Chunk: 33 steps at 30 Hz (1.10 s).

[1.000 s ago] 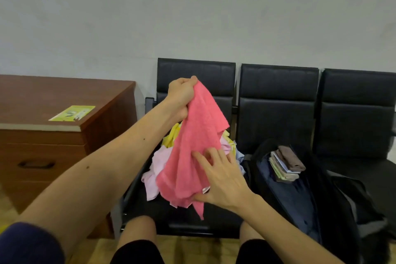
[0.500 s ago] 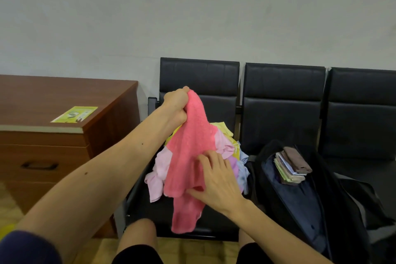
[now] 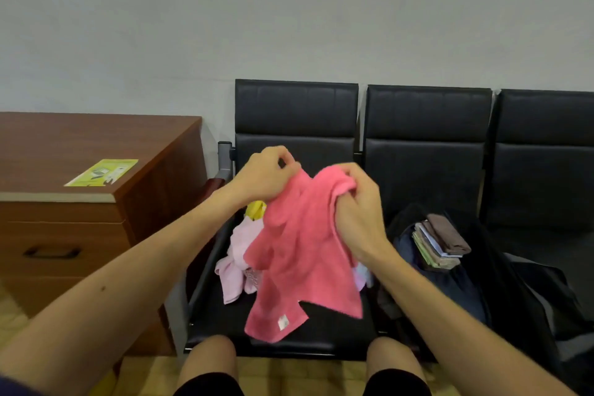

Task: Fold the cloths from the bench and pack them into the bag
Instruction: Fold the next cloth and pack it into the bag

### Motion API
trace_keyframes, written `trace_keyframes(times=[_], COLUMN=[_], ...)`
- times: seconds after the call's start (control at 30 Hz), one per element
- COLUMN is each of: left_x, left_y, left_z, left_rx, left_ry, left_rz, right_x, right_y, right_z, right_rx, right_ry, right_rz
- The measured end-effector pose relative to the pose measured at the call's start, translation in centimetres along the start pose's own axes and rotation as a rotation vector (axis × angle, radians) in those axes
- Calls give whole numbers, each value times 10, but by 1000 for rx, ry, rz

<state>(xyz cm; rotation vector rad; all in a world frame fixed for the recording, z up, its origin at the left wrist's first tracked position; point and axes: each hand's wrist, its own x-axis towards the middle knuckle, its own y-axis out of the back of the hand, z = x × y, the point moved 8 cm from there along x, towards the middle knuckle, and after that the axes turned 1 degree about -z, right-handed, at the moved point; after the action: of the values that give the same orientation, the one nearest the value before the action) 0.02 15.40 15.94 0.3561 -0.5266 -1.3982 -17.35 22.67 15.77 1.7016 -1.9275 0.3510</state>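
A: Surface?
B: Black padded bench of three seats, backs against a plain pale wall. On the left seat lies a loose pile of cloths, pale pink and yellow, unfolded.

A: Task item?
B: Pink cloth, held in the air above the left seat, in front of the pile. It hangs crumpled; a small white label shows near its bottom edge.

A: Hands?
B: Left hand pinches the cloth's upper left edge, fingers curled. Right hand grasps the upper right edge, the fabric bunched under its fingers. The two hands are close together at the top of the cloth.

A: Bag?
B: Dark bag, open, on the middle seat and spilling toward the right one. A stack of folded cloths sits inside it, brown one on top.

A: Room?
B: Wooden desk left of the bench, with a drawer handle and a green leaflet on its top near the front edge. Yellowish floor. The person's bare knees are at the seat's front edge.
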Motion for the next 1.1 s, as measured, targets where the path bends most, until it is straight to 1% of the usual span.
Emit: trace_keyframes(times=[0.03,0.07,0.1,0.13,0.17,0.23,0.33,0.37,0.4,0.47,0.53,0.63,0.77,0.83,0.9,0.97,1.0,1.1], left_x=[-5,-16,-28,-36,-42,-51,-60,-62,-64,-69,-72,-76,-76,-70,-62,-58,-56,-54], left_y=[2,1,3,5,4,-4,-17,-20,-20,-20,-21,-21,-20,-12,-4,-4,-4,-7], left_z=[10,25,39,48,58,68,64,63,65,75,80,77,64,55,44,27,17,-2], left_rx=[298,438,362,139,-74,-324,-577,-632,-654,-613,-589,-551,-461,-328,-55,222,281,351], left_ry=[-173,-328,-445,-476,-467,-383,-177,-149,-167,-285,-356,-354,-293,-332,-425,-445,-430,-413], left_rz=[56,97,125,88,30,-111,-332,-368,-378,-336,-308,-366,-467,-433,-365,-342,-345,-356], right_x=[13,24,33,39,45,52,58,59,59,57,56,56,57,57,56,53,51,44], right_y=[9,14,15,15,15,18,20,18,15,9,8,13,19,24,31,37,40,49], right_z=[-20,-37,-50,-59,-66,-77,-88,-90,-91,-89,-86,-84,-85,-85,-81,-74,-69,-51], right_rx=[-9,-55,-121,-186,-238,-271,-323,-361,-397,-455,-467,-472,-582,-624,-703,-820,-866,-920], right_ry=[37,62,65,60,57,45,51,57,59,53,37,36,113,153,197,229,240,255], right_rz=[11,-10,-55,-99,-131,-162,-186,-205,-227,-279,-319,-323,-314,-320,-331,-353,-371,-424])
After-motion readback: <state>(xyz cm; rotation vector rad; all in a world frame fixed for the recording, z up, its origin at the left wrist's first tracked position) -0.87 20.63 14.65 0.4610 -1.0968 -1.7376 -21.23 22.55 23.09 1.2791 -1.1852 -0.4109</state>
